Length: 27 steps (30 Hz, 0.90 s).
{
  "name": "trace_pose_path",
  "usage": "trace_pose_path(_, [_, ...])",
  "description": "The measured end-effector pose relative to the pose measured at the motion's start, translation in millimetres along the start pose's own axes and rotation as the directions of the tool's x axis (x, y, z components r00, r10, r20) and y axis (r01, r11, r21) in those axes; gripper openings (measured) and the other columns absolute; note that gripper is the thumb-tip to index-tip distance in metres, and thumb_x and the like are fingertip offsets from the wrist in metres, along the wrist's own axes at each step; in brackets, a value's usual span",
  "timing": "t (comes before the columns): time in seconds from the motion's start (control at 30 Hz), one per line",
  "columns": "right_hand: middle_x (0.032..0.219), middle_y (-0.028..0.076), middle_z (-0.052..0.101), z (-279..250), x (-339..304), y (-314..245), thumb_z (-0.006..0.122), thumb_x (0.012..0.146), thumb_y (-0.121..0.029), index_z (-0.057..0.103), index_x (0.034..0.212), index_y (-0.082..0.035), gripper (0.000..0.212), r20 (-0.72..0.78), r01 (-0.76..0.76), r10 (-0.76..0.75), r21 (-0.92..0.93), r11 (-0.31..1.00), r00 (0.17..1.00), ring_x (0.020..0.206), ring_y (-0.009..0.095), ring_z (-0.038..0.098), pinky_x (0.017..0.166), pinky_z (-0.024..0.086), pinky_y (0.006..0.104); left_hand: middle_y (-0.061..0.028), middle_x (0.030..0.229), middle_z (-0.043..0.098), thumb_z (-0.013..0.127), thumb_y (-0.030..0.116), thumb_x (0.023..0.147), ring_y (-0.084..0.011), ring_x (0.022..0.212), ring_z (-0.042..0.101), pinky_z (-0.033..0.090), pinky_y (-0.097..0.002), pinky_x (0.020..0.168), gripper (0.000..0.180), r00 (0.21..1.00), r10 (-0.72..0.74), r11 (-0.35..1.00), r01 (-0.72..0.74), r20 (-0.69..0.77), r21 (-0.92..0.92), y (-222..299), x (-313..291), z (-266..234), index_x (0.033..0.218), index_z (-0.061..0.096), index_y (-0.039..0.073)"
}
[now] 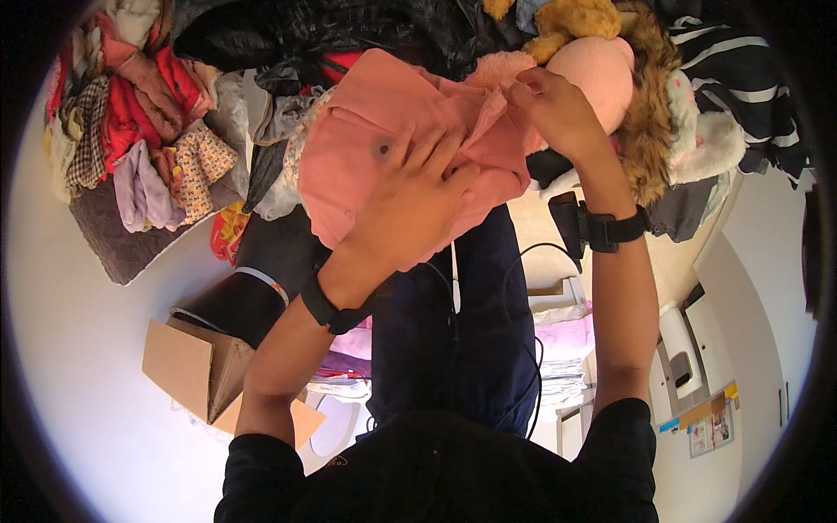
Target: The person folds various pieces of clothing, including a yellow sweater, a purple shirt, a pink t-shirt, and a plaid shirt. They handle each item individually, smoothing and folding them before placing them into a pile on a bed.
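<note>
A pink garment [349,122], partly folded, is spread in front of me, with a dark round spot and some small print on its face. My left hand [410,205] lies flat over its middle, fingers stretched and slightly apart. At the garment's upper right, my right hand [558,113] has its fingers closed on a fold of the cloth. Just behind that hand is a round pink plush thing [602,74]. Black straps circle both my wrists.
Mixed clothes [139,113] are heaped at far left on a dark grey cloth [122,231]. A shiny black jacket [261,30] lies behind the garment. Brown fur [649,96] and black-and-white striped cloth [737,74] are at right. An open cardboard box [179,366] stands lower left.
</note>
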State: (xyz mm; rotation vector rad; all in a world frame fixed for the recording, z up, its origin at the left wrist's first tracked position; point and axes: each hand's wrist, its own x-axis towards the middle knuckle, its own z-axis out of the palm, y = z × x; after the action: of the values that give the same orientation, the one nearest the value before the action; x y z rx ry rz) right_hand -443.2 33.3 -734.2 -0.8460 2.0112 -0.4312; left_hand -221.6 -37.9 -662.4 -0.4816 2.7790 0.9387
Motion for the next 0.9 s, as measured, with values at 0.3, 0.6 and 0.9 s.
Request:
trace_pose_path(0.3, [0.080, 0.009, 0.061, -7.0, 8.3, -27.1, 0.070, 0.082, -0.028, 0.064, 0.092, 0.002, 0.032, 0.339, 0.034, -0.041, 0.027, 0.999, 0.940, 0.072, 0.016, 0.058, 0.067, 0.047, 0.0311, -0.0203, 0.128, 0.055, 0.059, 0.019, 0.089, -0.0379, 0.121, 0.049, 0.025, -0.0508, 0.111, 0.032, 0.976, -0.201, 0.905, 0.154, -0.080, -0.396, -9.0, -12.0, -11.4, 0.113, 0.058, -0.001])
trace_pose_path(0.6, [0.110, 0.016, 0.062, 8.9, 1.4, 12.5, 0.077, 0.078, -0.030, 0.054, 0.122, 0.006, 0.061, 0.294, 0.076, -0.094, 0.073, 0.994, 0.951, 0.102, 0.023, 0.059, 0.088, 0.048, 0.0311, -0.0200, 0.124, 0.057, 0.058, 0.023, 0.089, -0.0357, 0.118, 0.051, 0.029, -0.0464, 0.108, 0.035, 0.908, -0.300, 0.945, 0.325, -0.291, 0.039, -30.1, -15.8, -5.1, 0.112, 0.061, -0.003])
trace_pose_path(0.9, [0.110, 0.014, 0.065, 22.8, 46.4, 2.6, 0.075, 0.074, -0.049, 0.061, 0.117, 0.002, 0.068, 0.515, 0.071, -0.126, 0.124, 0.990, 0.848, 0.102, 0.022, 0.060, 0.087, 0.045, 0.0306, -0.0181, 0.127, 0.053, 0.064, 0.019, 0.083, -0.0369, 0.118, 0.048, 0.031, -0.0495, 0.106, 0.038, 0.868, -0.382, 0.923, 0.340, -0.318, -0.181, 11.8, -17.3, 12.8, 0.116, 0.060, 0.000])
